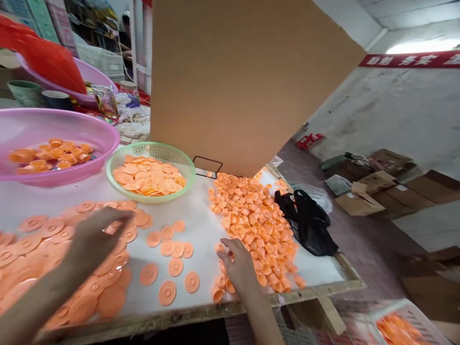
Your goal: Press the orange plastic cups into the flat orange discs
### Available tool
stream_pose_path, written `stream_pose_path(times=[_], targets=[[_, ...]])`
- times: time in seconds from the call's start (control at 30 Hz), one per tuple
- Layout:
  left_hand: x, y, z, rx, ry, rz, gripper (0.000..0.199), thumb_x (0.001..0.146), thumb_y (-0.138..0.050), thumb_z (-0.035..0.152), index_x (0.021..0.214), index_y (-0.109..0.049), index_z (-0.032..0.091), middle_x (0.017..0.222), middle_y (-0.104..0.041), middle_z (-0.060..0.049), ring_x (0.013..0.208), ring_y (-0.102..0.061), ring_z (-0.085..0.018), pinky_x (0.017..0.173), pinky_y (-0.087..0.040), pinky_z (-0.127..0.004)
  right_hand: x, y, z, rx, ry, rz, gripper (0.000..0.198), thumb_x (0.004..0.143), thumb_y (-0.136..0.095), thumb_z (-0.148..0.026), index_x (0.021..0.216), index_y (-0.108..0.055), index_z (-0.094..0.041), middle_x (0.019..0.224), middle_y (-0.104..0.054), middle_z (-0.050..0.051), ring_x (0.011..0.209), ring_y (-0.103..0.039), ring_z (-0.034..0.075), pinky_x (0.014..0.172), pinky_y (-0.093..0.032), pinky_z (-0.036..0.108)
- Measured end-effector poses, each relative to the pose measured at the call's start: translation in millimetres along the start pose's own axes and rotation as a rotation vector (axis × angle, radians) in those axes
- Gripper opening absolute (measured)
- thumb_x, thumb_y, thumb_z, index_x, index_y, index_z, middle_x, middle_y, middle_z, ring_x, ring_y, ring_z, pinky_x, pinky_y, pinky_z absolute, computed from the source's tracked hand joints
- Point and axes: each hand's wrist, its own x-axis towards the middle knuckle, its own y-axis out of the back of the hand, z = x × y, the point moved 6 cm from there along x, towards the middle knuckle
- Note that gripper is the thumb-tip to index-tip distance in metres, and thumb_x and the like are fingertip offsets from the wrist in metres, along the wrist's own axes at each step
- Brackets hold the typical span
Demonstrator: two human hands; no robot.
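Observation:
My left hand (95, 235) hovers over a spread of flat orange plastic discs (84, 306), its thumb and forefinger apart and slightly blurred. Nothing shows held between those fingers. At the left edge of a heap of small orange plastic cups (258, 225), my right hand (237, 263) has its thumb and fingers apart, with no cup visible in its grasp. Several loose discs (167, 293) lie on the white tabletop between my hands. Beyond them stands a green basket (151, 197) holding more orange discs.
A pink basin (64, 179) with orange cups stands at the left. A large cardboard sheet (230, 86) rises behind the table. A black bag (309, 225) lies right of the heap. The wooden table edge (201, 314) runs nearest me; a crate (413, 321) sits below right.

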Motion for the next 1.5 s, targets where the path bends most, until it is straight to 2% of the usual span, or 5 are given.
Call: stream_pose_path(times=[0.13, 0.37, 0.97, 1.23, 1.5], targets=[[-16, -92, 10, 0.144, -0.025, -0.488, 0.017, 0.081, -0.059, 0.021, 0.093, -0.071, 0.022, 0.092, -0.069, -0.007, 0.094, -0.059, -0.022, 0.081, -0.045, -0.034, 23, -22, -11, 0.008, -0.004, -0.085, 0.014, 0.065, -0.064, -0.015, 0.077, -0.07, -0.02, 0.077, -0.063, 0.004, 0.075, -0.061, 0.021, 0.074, -0.049, 0.034], [-15, -154, 30, 0.261, 0.017, -0.664, 0.016, 0.069, -0.06, 0.011, 0.08, -0.067, 0.019, 0.091, -0.064, -0.007, 0.099, -0.057, -0.025, 0.085, -0.037, -0.038, 39, -45, -17, 0.769, -0.3, -0.115, 0.026, 0.07, -0.067, -0.032, 0.088, -0.069, -0.014, 0.075, -0.068, 0.005, 0.068, -0.067, 0.019, 0.059, -0.054, 0.029], [-62, -111, 59, -0.332, 0.287, -0.397, 0.034, 0.079, -0.048, 0.017, 0.104, -0.07, 0.023, 0.078, -0.071, 0.001, 0.067, -0.063, -0.014, 0.064, -0.049, -0.023, 6, -63, -55, 0.767, -0.248, -0.043, 0.009, 0.072, -0.059, -0.026, 0.074, -0.062, -0.017, 0.058, -0.058, -0.002, 0.045, -0.052, 0.012, 0.038, -0.044, 0.022], [-73, -98, 70, -0.541, 0.472, -0.333, 0.038, 0.072, -0.068, 0.028, 0.11, -0.072, 0.021, 0.093, -0.076, -0.002, 0.08, -0.071, -0.018, 0.077, -0.059, -0.026, -25, -38, -87, 0.279, 0.286, 0.33, 0.02, 0.079, -0.044, -0.008, 0.073, -0.058, -0.021, 0.072, -0.054, 0.001, 0.065, -0.055, 0.014, 0.057, -0.045, 0.025], [-79, -81, 67, -0.588, 0.353, -0.254, 0.026, 0.08, -0.067, 0.03, 0.104, -0.073, 0.023, 0.098, -0.077, -0.002, 0.088, -0.073, -0.019, 0.081, -0.059, -0.024, -19, -45, -107, 0.398, 0.253, 0.066, 0.025, 0.08, -0.046, -0.009, 0.096, -0.06, -0.021, 0.089, -0.062, 0.003, 0.08, -0.061, 0.016, 0.066, -0.051, 0.026]])
